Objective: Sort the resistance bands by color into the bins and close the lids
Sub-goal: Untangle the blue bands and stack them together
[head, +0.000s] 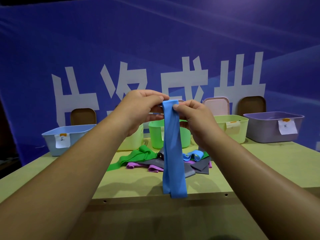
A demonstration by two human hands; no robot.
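Where it hangs straight down in front of the green bin, the long blue band is pinched at its folded top by both hands. The left hand grips one corner between thumb and fingers, and the right hand grips the other, the two close together. Just in front of the green bin, a pile of bands in green, grey, purple and blue lies on the counter. Well left of the green bin stands a blue bin. To the right are a yellow bin and then a purple bin, all open. Right of the green bin and farther back, a pink lid stands upright.
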